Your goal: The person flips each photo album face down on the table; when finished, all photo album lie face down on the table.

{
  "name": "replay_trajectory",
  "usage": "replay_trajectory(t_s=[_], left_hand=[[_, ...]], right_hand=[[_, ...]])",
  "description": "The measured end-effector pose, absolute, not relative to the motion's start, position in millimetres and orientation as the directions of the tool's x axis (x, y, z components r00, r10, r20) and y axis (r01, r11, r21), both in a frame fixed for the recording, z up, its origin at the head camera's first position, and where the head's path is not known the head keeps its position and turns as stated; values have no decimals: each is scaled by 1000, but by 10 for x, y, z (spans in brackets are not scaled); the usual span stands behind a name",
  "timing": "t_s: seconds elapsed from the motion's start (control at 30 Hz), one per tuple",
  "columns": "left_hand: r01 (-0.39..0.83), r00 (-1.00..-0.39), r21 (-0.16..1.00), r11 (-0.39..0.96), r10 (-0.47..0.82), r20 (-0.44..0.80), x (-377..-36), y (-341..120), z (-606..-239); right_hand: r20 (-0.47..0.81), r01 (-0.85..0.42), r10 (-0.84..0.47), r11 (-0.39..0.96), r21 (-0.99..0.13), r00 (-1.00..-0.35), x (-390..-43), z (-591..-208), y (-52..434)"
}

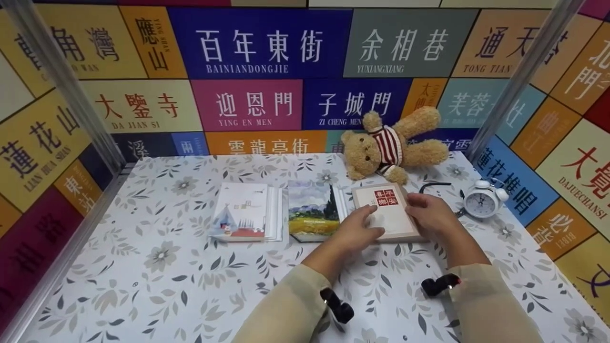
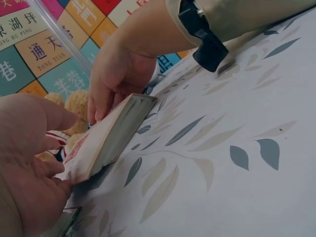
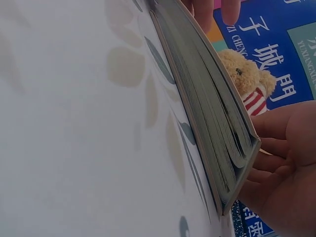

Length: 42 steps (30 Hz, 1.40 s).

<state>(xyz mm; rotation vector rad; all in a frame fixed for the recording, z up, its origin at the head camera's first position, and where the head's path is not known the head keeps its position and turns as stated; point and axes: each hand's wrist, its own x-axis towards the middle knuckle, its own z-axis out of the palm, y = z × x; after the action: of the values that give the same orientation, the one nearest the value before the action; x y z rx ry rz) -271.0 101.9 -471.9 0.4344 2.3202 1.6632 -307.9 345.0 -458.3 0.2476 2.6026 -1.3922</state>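
Observation:
A beige photo album (image 1: pixel 399 220) with red square characters on its cover lies on the table, thick page edges showing in the right wrist view. My left hand (image 1: pixel 353 229) holds its left side, thumb over the cover. At the opposite side, my right hand (image 1: pixel 432 213) grips the edge near the top corner. In the left wrist view the album (image 2: pixel 118 136) sits between both hands, its near edge tilted. To its left lie a landscape-painting album (image 1: pixel 312 214) and a white album (image 1: pixel 240 212) with a tent picture.
A teddy bear (image 1: pixel 388 147) in a striped sweater lies behind the albums. At the right stand a white alarm clock (image 1: pixel 480 200) and, beside it, a dark curved thin object (image 1: pixel 436 184). Printed wall panels and clear corner posts border the floral tabletop (image 1: pixel 157 286).

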Motion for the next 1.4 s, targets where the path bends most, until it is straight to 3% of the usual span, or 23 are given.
replay_trajectory(t_s=[0.3, 0.47, 0.9, 1.4], left_hand=[[93, -955, 980, 176, 295, 37, -2798, 830, -4553], [153, -961, 977, 150, 252, 111, -2863, 601, -4484], [96, -985, 992, 76, 154, 84, -3001, -143, -4370], [28, -999, 979, 200, 46, 19, -3030, -597, -4439]], right_hand=[[9, -1, 11, 560, -828, -1000, -3046, -4427, 3111], [97, -104, -40, 511, -853, -994, -3035, -4382, 2808], [112, -167, -152, 423, -891, -982, -3181, -4304, 2081], [73, -123, -159, 328, -937, -984, -3262, -4464, 1716]])
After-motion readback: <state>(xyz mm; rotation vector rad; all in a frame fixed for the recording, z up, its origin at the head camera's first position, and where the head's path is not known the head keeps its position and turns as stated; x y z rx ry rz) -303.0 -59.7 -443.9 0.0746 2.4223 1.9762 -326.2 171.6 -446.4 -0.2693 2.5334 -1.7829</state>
